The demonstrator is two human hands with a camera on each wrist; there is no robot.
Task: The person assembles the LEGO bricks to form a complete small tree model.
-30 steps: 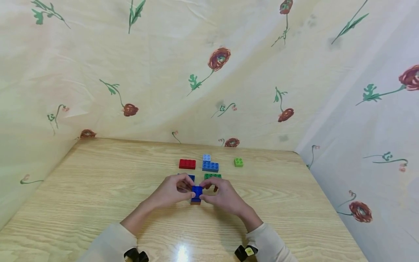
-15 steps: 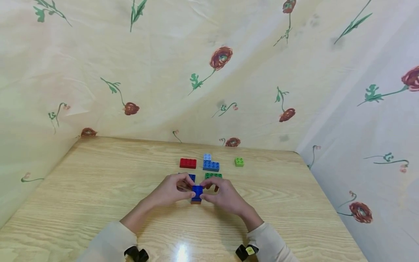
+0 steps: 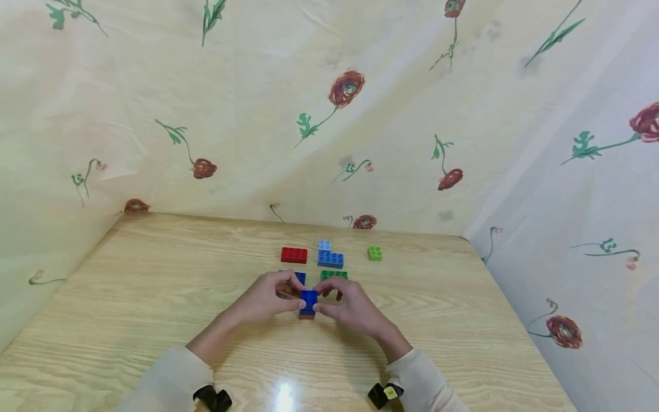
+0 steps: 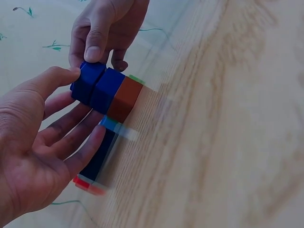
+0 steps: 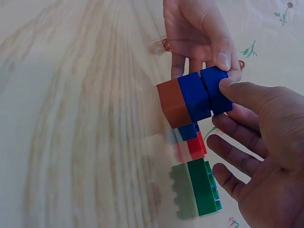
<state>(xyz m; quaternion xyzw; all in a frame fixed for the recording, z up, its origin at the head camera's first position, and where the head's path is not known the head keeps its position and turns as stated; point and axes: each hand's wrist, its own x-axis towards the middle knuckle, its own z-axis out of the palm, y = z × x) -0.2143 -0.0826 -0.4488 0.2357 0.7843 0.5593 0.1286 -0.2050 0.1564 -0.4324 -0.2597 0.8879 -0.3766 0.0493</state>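
A short stack stands on the wooden table between my hands. A brown brick (image 4: 126, 100) is at its bottom, a blue brick (image 5: 194, 96) in the middle and another blue brick (image 3: 309, 298) on top. Both wrist views show a thin gap between the two blue bricks, with the upper one slightly tilted. My left hand (image 3: 259, 300) pinches the top brick from the left with thumb and index finger. From the other side, the thumb and finger of my right hand (image 3: 355, 308) pinch the same brick. The remaining fingers of both hands are spread loosely behind the stack.
Just beyond my hands lie a dark blue brick (image 3: 301, 278), partly hidden, and a green brick (image 3: 334, 276). Farther back are a red brick (image 3: 294, 255), a medium blue brick (image 3: 330, 260) with a light blue one (image 3: 324, 245), and a lime brick (image 3: 374, 253). Floral cloth (image 3: 247, 143) hangs behind the table.
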